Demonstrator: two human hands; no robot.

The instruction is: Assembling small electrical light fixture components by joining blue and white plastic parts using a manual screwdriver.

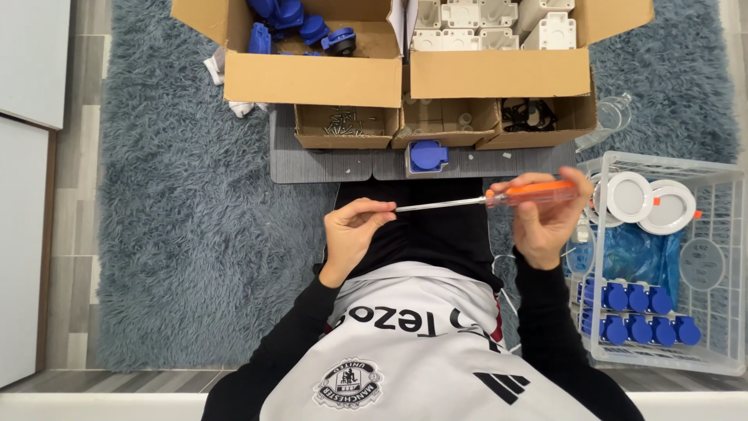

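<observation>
Gripping a screwdriver [483, 201] level above the lap, right hand [549, 222] fingers wrap its orange handle at three o'clock; left hand [351, 234] fingers pinch the tip. Probably light, rigid; the smooth shaft looks slippery, the handle grips best.

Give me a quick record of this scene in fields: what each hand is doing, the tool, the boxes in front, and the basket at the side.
Left hand: pinches the tip of the screwdriver's metal shaft.
Right hand: grips the orange handle.
Screwdriver: held level across the lap, between both hands.
Large boxes: one with blue parts, one with white parts.
Small boxes: the left one holds screws, the right one black pieces.
Grey mat: a single blue part sits on it.
Clear basket: white round discs and rows of blue parts.
Floor: shaggy grey-blue rug.
</observation>
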